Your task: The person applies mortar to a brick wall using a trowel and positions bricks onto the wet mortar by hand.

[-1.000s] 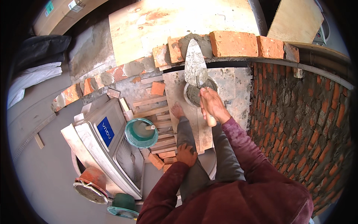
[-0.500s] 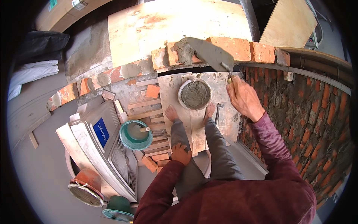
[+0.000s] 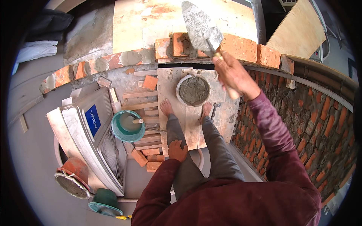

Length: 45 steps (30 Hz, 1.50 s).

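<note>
Left of the fingers, a teal bucket [image 3: 128, 126] with a stick in it stands on timber slats beside a grey appliance casing [image 3: 90, 135], within reach but untouched. The left hand [image 3: 177, 150] rests on the person's left thigh, fingers curled loosely together and holding nothing, apparently bracing the stance. Ahead of it, between the bare feet, a round pan of mortar [image 3: 193, 90] sits on a board, placed below the working hand for reloading. The right hand [image 3: 233, 75] has its fingers clamped on the handle of a trowel [image 3: 201, 26], blade raised over the brick course [image 3: 226, 47], mortar-coated face turned toward the wall top.
</note>
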Available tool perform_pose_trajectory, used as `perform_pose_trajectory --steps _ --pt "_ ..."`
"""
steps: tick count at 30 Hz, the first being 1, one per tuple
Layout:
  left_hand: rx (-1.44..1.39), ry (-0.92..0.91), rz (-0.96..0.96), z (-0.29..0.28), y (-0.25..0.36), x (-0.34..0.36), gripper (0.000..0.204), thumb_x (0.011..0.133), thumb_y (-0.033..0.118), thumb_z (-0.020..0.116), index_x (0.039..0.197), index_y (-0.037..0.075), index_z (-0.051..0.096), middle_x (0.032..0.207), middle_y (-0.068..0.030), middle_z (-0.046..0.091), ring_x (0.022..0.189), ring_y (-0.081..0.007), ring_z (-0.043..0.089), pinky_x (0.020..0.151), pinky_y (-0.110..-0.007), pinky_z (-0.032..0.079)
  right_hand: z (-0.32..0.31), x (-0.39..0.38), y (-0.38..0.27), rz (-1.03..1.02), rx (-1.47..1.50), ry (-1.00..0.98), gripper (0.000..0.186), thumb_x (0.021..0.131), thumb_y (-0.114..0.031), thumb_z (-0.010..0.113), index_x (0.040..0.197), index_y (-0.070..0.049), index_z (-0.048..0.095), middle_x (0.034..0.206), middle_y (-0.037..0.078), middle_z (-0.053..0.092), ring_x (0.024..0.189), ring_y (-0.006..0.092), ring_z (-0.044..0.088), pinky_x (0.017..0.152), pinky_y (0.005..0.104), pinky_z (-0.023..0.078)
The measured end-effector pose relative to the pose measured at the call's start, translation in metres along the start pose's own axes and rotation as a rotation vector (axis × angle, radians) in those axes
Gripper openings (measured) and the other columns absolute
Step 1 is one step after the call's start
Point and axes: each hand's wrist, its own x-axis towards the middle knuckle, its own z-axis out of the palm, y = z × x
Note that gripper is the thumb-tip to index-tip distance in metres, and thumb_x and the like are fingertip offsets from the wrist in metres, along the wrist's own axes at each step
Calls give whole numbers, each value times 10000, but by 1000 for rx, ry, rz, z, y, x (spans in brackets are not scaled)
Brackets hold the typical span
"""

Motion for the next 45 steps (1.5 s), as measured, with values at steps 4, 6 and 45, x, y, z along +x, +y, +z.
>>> perform_pose_trajectory --steps 4,6,45 --pt "128 -99 36 -13 18 6 537 860 389 593 1234 4 628 1359 -223 552 1330 -381 438 1128 -457 349 110 21 17 143 807 -254 306 1049 -368 457 1078 -64 475 730 7 501 455 92 481 346 258 449" --pt "134 -138 56 -15 8 13 542 861 386 588 1239 -1 623 1359 -227 550 1324 -381 444 1137 -454 343 143 42 27 140 851 -147 278 1040 -344 466 1068 -67 463 739 17 489 470 94 479 352 265 434" --pt "158 -121 -26 18 3 -20 488 834 369 631 1204 52 663 1381 -186 542 1341 -353 426 1137 -448 337 132 -47 207 273 1366 -436 321 1039 -380 444 1050 -66 509 723 27 485 440 109 457 369 285 403"
